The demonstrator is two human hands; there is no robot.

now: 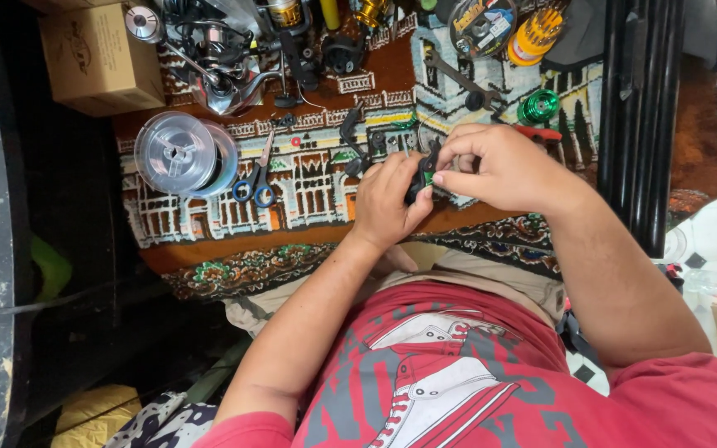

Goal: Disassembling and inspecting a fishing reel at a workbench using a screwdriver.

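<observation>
My left hand (387, 202) and my right hand (499, 166) meet over a patterned rug (309, 178) and both grip a small black fishing-reel part (421, 176) with a bit of green showing. The right hand's fingers pinch it from above; the left hand's fingers curl around it from below. Most of the part is hidden by the fingers. Small black reel parts (358, 145) lie on the rug just beyond my left hand.
Blue-handled scissors (256, 178) and a clear line spool (180, 153) lie left on the rug. A spinning reel (226, 70), a green spool (538, 106), line spools (481, 25) and a cardboard box (97, 54) sit farther off. Dark rods (641, 116) run along the right.
</observation>
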